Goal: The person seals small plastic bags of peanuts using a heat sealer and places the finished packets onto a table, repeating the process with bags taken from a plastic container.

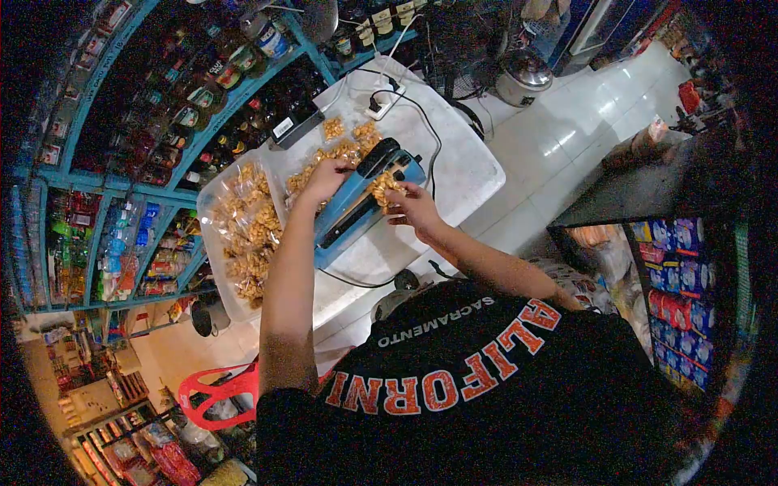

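At white bench beside blue shelves: pinching snack packet in right hand over blue sealer; can't tell left hand's grip at sealer's edge.

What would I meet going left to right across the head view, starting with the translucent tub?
Translucent tub, left hand, snack packet, right hand, metal pot, blue packages.

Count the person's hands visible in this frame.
2. The left hand is at the blue heat sealer's left edge; the right hand is on its right, holding a clear snack bag. Some left fingertips are hidden; no other hands show.
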Action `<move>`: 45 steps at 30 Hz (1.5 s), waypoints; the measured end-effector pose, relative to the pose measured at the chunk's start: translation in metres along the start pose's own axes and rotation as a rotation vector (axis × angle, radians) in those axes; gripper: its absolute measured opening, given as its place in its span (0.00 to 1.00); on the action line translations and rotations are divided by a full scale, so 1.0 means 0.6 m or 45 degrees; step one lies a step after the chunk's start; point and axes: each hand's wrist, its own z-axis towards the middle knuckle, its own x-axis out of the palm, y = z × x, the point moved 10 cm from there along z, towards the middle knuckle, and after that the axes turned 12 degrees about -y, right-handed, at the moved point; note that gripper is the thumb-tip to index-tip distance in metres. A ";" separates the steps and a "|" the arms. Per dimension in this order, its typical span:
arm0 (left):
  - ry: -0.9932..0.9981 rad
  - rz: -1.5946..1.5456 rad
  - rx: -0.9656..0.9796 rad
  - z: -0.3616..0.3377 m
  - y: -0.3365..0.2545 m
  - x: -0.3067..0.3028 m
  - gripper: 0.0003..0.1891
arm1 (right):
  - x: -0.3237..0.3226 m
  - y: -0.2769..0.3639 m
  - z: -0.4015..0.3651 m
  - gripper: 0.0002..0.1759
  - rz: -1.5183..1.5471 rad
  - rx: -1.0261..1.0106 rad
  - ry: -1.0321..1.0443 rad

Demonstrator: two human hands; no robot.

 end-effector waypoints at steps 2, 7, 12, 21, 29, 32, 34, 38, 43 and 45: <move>-0.108 -0.174 0.048 0.011 0.005 -0.015 0.12 | -0.008 0.004 -0.001 0.21 -0.044 0.020 0.011; -0.640 -0.269 0.158 -0.042 -0.065 -0.124 0.12 | -0.078 0.047 -0.009 0.20 -0.088 -0.049 -0.097; -1.001 -0.359 0.316 -0.175 -0.200 -0.203 0.10 | -0.128 0.161 -0.088 0.18 0.108 -0.248 -0.102; -0.839 -0.896 0.354 -0.244 -0.332 -0.155 0.13 | -0.068 0.264 -0.215 0.17 0.255 -0.393 0.245; -0.721 -1.032 0.441 -0.257 -0.378 -0.138 0.05 | -0.033 0.291 -0.263 0.18 0.115 -0.588 0.440; -0.706 -1.062 0.379 -0.265 -0.375 -0.143 0.04 | -0.026 0.289 -0.271 0.18 0.179 -0.584 0.522; -0.724 -1.079 0.386 -0.272 -0.376 -0.147 0.04 | -0.023 0.290 -0.274 0.18 0.195 -0.582 0.561; -0.722 -0.984 0.449 -0.281 -0.380 -0.164 0.04 | -0.009 0.284 -0.274 0.19 0.167 -0.573 0.605; -1.073 -0.470 0.517 -0.295 -0.367 -0.260 0.04 | -0.009 0.257 -0.243 0.20 -0.049 -0.461 0.448; -1.216 -0.101 0.477 -0.281 -0.337 -0.297 0.06 | -0.004 0.238 -0.242 0.19 -0.478 -0.631 0.520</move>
